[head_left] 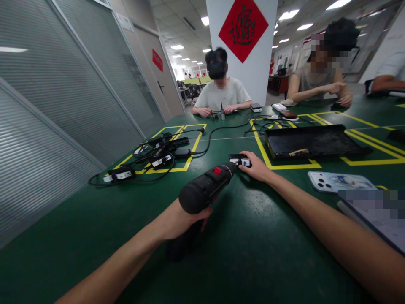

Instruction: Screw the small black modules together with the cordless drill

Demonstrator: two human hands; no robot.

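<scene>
My left hand is closed around the grip of a black cordless drill with a red switch on top. The drill points away and to the right, its chuck close to a small black box with a white label. Whether the bit touches the box cannot be made out. My right hand grips that box at its right end, low over the green table. The fingers partly cover the box.
Black adapters and cables are heaped at the left. To the right lie a black tray, a phone and a flat, partly blurred object. A cable crosses the table. Two people in headsets sit across.
</scene>
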